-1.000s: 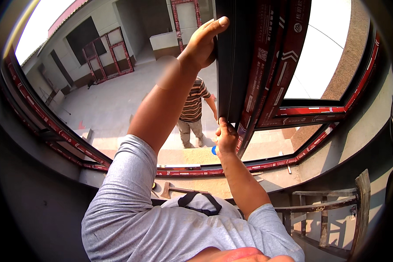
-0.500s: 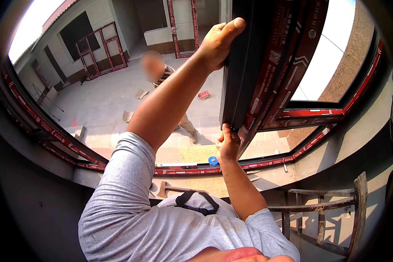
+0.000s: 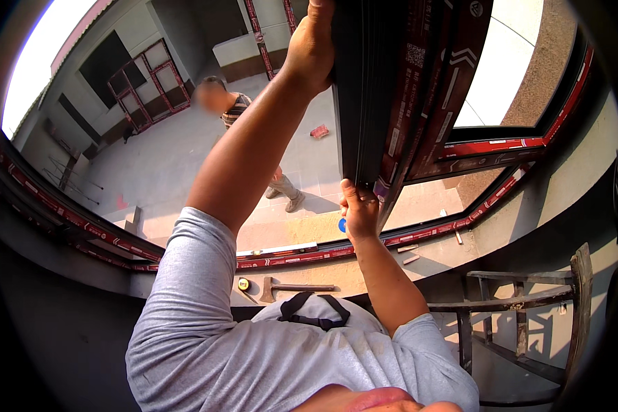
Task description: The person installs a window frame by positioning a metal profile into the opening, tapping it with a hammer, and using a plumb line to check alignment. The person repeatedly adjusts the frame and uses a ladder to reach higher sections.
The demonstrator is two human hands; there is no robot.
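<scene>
A black window frame bar (image 3: 359, 103) stands upright in front of me, beside profiles wrapped in red film (image 3: 399, 103). My left hand (image 3: 312, 51) is high on its left edge, thumb upward, with the fingers hidden behind it. At the bar's lower end my right hand (image 3: 360, 211) is closed round it, thumb up along its face. Just left of the right wrist, a blue disc (image 3: 342, 225) shows partly. Below lies the red-wrapped bottom rail (image 3: 295, 259) of the big window frame, bearing a spirit level (image 3: 278, 251).
On the sill are a hatchet (image 3: 299, 288), a yellow tape measure (image 3: 243, 283) and small loose pieces (image 3: 408, 254). A worn wooden ladder (image 3: 522, 302) stands at the right. Outside, a person in a striped shirt (image 3: 235, 110) stands in the yard; more frames (image 3: 151, 86) lean on the far wall.
The bar and both hands sit further left and higher in the picture, as the view has shifted. The person outside shows more fully, and the tape measure has come into sight.
</scene>
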